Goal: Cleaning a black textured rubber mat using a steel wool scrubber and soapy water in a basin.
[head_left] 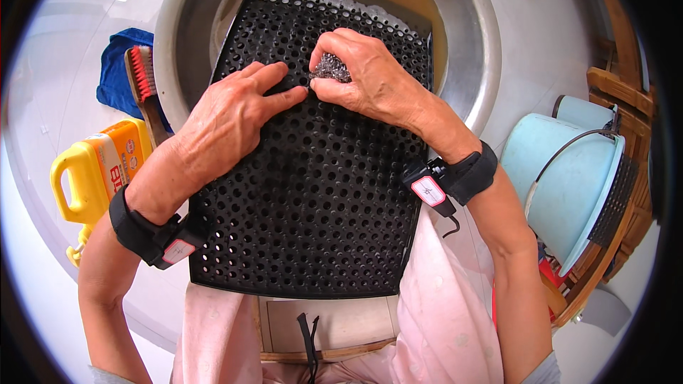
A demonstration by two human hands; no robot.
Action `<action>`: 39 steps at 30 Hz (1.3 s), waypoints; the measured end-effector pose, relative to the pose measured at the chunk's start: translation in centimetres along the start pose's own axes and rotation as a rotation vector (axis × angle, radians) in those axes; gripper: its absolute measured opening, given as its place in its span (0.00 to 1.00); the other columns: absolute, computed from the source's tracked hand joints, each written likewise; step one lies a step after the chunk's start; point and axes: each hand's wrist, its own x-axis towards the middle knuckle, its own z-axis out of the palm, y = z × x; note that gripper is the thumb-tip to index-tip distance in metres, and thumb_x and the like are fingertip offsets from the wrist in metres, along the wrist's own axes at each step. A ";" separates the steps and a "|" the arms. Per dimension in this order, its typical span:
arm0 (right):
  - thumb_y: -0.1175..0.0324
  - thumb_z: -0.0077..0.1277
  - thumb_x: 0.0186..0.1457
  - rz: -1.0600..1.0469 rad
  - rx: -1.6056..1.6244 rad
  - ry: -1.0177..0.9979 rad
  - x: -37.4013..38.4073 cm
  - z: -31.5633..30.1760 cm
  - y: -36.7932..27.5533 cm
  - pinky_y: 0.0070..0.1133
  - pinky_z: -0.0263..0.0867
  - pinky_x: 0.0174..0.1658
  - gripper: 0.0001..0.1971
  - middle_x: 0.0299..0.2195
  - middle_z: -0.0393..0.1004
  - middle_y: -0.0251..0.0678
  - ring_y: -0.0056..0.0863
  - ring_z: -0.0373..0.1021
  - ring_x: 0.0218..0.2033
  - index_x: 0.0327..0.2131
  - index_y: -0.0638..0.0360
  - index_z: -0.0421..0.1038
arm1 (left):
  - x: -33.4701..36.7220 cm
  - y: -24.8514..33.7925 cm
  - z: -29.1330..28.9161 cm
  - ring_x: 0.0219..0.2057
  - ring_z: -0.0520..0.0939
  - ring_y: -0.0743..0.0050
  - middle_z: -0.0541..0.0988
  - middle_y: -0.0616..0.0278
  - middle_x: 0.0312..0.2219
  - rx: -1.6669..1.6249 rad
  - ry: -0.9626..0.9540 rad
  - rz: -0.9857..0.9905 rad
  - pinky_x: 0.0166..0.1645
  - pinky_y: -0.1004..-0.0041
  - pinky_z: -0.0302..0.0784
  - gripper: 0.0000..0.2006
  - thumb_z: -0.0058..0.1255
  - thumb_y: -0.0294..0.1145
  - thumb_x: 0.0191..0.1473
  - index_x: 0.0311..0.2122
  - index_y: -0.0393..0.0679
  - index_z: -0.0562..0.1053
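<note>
A black perforated plastic tray [313, 192] leans from my lap over a large metal basin [486, 43], its far end dipping toward murky brown water with suds along that edge. My right hand [373, 75] is closed round a steel wool scourer [330, 68], pressed against the upper part of the tray. To its left, my left hand [231, 110] lies on the tray with fingers stretched out and nothing in them. The thumb tip comes close to the scourer. Each wrist wears a black strap with a small device.
On the left are a scrubbing brush [144, 82] with red and white bristles, a blue cloth [117, 71] and a yellow jug [96, 167]. A light blue bucket [562, 171] lies tipped by wooden furniture [620, 92] on the right.
</note>
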 end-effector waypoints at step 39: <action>0.70 0.53 0.45 -0.026 0.029 -0.152 -2.4 -1.9 -2.0 0.32 0.63 0.43 0.16 0.35 0.66 0.45 0.43 0.66 0.38 0.40 0.62 0.65 | -1.7 1.9 -0.8 0.52 0.68 0.46 0.62 0.43 0.55 0.071 -0.115 -0.008 0.54 0.61 0.69 0.34 0.49 0.14 0.34 0.50 0.61 0.73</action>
